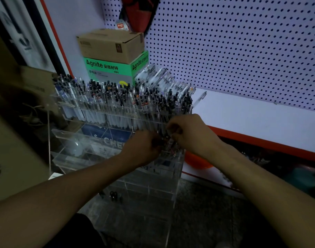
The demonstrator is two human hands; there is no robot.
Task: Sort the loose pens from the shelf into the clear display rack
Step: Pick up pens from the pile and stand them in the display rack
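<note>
Dim shop corner: white pegboard wall point(242, 51) at the far right, white shelf point(260, 119) with a red-orange front edge below it, dark speckled floor near. Clear display rack point(92, 135), tiered acrylic, stands left of the shelf; its far upper tier is packed with upright pens point(121, 97), caps up, running left to right. Lower tiers on the left look mostly bare acrylic. Both hands meet at the rack's right side, mid tier. Left hand point(144, 147) has its fingers curled round a small bundle of pens point(168, 143), dark tips showing between the two hands. Right hand point(190, 133) is just beside it, fingertips bent in and pinching at the top of the same bundle; the light is poor here, so how many pens it holds cannot be told. One loose pen point(199, 99) lies tilted on the shelf just right of the rack's upper tier, apart from the hands. Behind the rack on the far left: a green box point(113, 68) printed "Agnite", with a brown cardboard box point(110, 45) stacked on it. A red and black object point(138, 13) hangs on the pegboard above them.
</note>
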